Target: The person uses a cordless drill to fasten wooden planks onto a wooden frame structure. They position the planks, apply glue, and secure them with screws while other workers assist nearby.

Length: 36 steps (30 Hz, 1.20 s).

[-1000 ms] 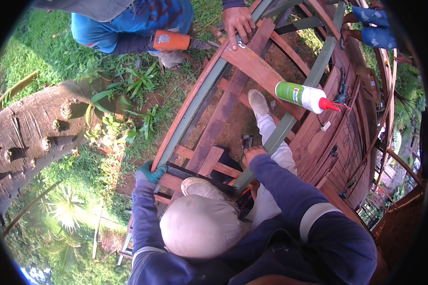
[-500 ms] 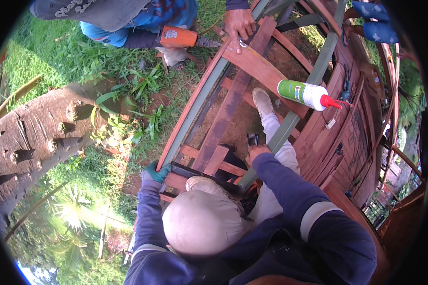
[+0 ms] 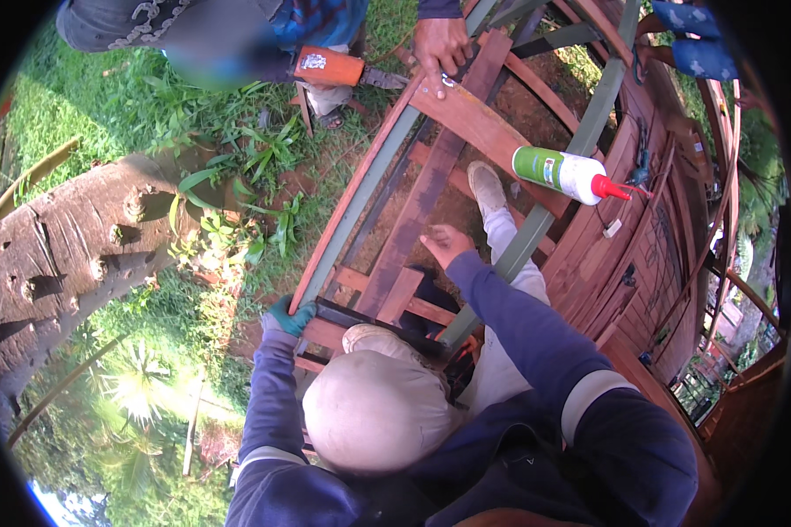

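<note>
At the near left corner of the frame, my left hand [image 3: 290,317], in a teal glove, is closed round the end of a long reddish wooden strip [image 3: 350,211]. That strip lies along a grey-green metal rail [image 3: 366,195]. My bare right hand [image 3: 449,243] is held over the frame's inside, beside a dark-stained plank [image 3: 413,224]. Its fingers are curled toward the thumb; anything between them is too small to make out. A black metal bar [image 3: 373,327] crosses close to my left hand and my bent knee [image 3: 373,413].
A co-worker's hand [image 3: 441,51] presses on a wooden board [image 3: 475,119], with an orange power tool [image 3: 329,66] near its end. A white-and-green bottle with a red nozzle [image 3: 558,171] hangs or lies over the board. Left is a thorny trunk [image 3: 88,246]; right, wooden planking [image 3: 650,255].
My right hand has moved up and left from beside my leg, away from a dark object there. The co-worker's head and body have shifted slightly. My left hand stays put.
</note>
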Available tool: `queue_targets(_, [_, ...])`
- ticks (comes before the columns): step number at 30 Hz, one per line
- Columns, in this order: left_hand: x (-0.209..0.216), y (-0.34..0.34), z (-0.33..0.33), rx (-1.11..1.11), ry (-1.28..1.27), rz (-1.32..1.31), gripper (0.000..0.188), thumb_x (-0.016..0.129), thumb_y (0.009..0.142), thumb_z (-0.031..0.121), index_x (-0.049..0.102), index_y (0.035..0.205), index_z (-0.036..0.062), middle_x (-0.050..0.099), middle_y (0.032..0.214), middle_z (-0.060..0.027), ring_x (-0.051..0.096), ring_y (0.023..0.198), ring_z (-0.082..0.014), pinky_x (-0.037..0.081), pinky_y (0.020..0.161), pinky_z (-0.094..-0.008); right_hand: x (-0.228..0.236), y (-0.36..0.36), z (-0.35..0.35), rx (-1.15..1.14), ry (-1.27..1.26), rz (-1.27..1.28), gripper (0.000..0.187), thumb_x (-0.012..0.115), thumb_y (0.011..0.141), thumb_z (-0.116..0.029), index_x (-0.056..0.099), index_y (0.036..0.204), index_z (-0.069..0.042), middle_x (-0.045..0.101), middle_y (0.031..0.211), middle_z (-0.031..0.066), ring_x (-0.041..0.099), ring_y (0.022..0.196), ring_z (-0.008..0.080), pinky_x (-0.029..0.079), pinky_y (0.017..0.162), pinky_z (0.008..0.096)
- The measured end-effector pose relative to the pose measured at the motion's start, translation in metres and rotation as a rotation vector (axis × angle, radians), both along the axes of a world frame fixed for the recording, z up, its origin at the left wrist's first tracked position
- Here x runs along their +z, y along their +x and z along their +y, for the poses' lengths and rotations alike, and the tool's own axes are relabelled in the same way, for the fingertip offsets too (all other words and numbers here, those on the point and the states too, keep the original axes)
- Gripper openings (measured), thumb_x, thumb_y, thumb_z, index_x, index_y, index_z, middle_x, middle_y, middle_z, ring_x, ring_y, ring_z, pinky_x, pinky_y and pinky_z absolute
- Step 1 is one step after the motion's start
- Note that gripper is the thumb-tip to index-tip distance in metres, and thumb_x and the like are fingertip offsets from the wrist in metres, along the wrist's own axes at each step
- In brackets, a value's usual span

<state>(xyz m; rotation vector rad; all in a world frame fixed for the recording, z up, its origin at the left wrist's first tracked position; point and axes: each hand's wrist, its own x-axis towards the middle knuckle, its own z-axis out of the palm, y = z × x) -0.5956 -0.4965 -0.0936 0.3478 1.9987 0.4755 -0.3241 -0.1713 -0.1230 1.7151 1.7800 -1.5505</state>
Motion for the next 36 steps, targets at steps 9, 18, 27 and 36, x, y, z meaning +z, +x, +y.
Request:
queue_targets(9, [0.001, -0.001, 0.0, 0.025, 0.015, -0.012, 0.057, 0.084, 0.08, 0.046, 0.075, 0.115, 0.0021, 0.076, 0.091, -0.0144, 0.072, 0.081, -0.0221, 0.057, 0.075, -0.0388, 0.021, -0.205, 0.09, -0.434, 0.021, 0.092, 0.095, 0.08, 0.083, -0.063, 0.053, 0.13, 0.015, 0.067, 0.125, 0.029, 0.067, 0.117, 0.0355, 0.05, 0.101, 0.0393])
queue_targets(18, [0.001, 0.0, -0.002, -0.012, 0.006, 0.017, 0.059, 0.084, 0.078, 0.052, 0.076, 0.111, 0.0022, 0.076, 0.09, -0.0171, 0.074, 0.082, -0.0272, 0.057, 0.076, -0.0414, 0.036, -0.203, 0.101, -0.371, -0.01, 0.075, 0.077, 0.08, 0.08, -0.049, 0.062, 0.116, 0.017, 0.069, 0.118, 0.0311, 0.069, 0.11, 0.037, 0.054, 0.094, 0.0423])
queue_targets(27, [-0.003, 0.0, -0.004, -0.032, 0.013, 0.015, 0.062, 0.084, 0.078, 0.053, 0.076, 0.112, 0.0022, 0.076, 0.091, -0.0183, 0.075, 0.083, -0.0281, 0.057, 0.076, -0.0417, 0.021, -0.201, 0.107, -0.318, 0.014, -0.009, 0.092, 0.08, 0.077, -0.053, 0.056, 0.125, 0.022, 0.065, 0.126, 0.0342, 0.067, 0.117, 0.0385, 0.052, 0.098, 0.0438])
queue_targets(36, [0.008, -0.001, 0.007, -0.005, -0.022, 0.001, 0.063, 0.086, 0.076, 0.053, 0.075, 0.111, 0.0021, 0.076, 0.09, -0.0184, 0.074, 0.082, -0.0287, 0.057, 0.075, -0.0411, 0.01, -0.198, 0.111, -0.277, -0.04, -0.05, 0.096, 0.078, 0.08, -0.056, 0.053, 0.135, 0.018, 0.061, 0.137, 0.0334, 0.063, 0.126, 0.0397, 0.051, 0.104, 0.0441])
